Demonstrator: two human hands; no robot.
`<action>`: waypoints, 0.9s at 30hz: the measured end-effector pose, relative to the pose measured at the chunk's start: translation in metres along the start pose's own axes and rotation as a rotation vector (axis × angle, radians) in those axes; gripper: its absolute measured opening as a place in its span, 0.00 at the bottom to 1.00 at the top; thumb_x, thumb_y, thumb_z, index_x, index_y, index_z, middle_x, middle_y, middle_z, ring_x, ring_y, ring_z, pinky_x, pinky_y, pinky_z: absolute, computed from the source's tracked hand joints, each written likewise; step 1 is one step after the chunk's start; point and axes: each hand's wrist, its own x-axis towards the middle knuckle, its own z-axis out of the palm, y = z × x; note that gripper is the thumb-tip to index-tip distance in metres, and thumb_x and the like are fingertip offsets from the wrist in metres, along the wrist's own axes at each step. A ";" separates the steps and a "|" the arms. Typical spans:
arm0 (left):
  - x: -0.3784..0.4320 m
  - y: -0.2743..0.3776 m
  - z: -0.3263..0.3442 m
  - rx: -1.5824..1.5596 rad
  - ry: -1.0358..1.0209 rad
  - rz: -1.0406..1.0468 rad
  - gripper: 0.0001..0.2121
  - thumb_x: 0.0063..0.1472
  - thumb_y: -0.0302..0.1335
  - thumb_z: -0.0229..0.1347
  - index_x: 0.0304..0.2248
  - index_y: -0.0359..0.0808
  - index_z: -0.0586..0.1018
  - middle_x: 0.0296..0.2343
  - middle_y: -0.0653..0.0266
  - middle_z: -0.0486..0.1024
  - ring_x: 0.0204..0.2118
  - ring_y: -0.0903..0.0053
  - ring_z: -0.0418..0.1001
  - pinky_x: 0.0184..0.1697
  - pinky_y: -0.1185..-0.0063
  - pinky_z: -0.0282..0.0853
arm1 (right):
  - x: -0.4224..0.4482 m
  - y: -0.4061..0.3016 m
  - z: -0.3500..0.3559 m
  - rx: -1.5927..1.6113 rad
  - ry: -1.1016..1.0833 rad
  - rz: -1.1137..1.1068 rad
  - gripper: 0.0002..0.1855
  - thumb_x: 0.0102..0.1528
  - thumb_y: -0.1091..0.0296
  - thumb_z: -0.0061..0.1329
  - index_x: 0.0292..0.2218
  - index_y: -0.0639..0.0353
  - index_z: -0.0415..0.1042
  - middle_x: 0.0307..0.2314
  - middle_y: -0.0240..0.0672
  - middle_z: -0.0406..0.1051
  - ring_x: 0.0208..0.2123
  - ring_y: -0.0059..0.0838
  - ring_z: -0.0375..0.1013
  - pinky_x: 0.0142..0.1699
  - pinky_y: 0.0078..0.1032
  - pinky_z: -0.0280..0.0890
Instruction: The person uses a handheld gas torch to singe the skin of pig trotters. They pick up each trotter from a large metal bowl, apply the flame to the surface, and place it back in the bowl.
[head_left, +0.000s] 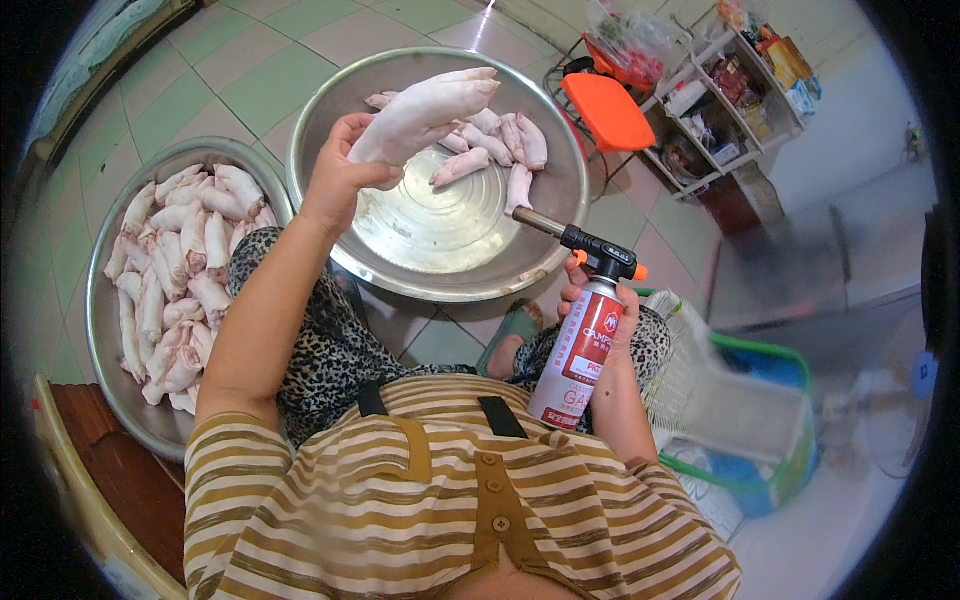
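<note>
My left hand (337, 176) grips a pale pig's trotter (420, 116) by one end, above the large round metal basin (420, 279). The hoof end points to the upper right. Several more trotters (487, 142) lie in the far right part of that basin. In my right hand (626, 322), below the basin's right rim, is an upright gas canister (577, 360) with a black blowtorch head (600, 251). Its metal nozzle (538, 222) points to the upper left over the basin; I can see no flame at it.
A second metal basin (97, 322), heaped with pig's trotters (172, 262), stands at the left. An orange seat (607, 112) and a shelf unit (716, 112) are at the upper right. A green-rimmed blue basket or tub (806, 420) stands at my right. My sandalled foot (514, 337) is below the middle basin.
</note>
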 end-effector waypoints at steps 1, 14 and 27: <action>-0.001 0.001 0.000 0.011 -0.004 -0.014 0.32 0.38 0.18 0.62 0.46 0.38 0.66 0.40 0.66 0.70 0.43 0.74 0.70 0.48 0.75 0.67 | 0.000 -0.001 0.002 -0.055 -0.001 -0.019 0.41 0.44 0.53 0.54 0.55 0.67 0.58 0.47 0.43 0.67 0.33 0.37 0.71 0.39 0.38 0.72; -0.001 0.002 -0.005 0.094 0.032 0.026 0.31 0.38 0.19 0.63 0.46 0.38 0.67 0.38 0.67 0.69 0.43 0.76 0.69 0.44 0.77 0.69 | -0.014 0.003 0.022 -0.153 0.010 -0.104 0.44 0.49 0.44 0.52 0.57 0.65 0.54 0.55 0.48 0.60 0.40 0.41 0.73 0.46 0.40 0.71; -0.006 0.022 -0.013 0.972 0.055 0.874 0.23 0.38 0.14 0.56 0.38 0.39 0.71 0.37 0.60 0.73 0.43 0.60 0.70 0.49 0.70 0.64 | -0.036 0.011 0.030 -0.417 0.231 -0.152 0.37 0.49 0.44 0.53 0.48 0.68 0.63 0.38 0.47 0.70 0.37 0.41 0.74 0.43 0.41 0.73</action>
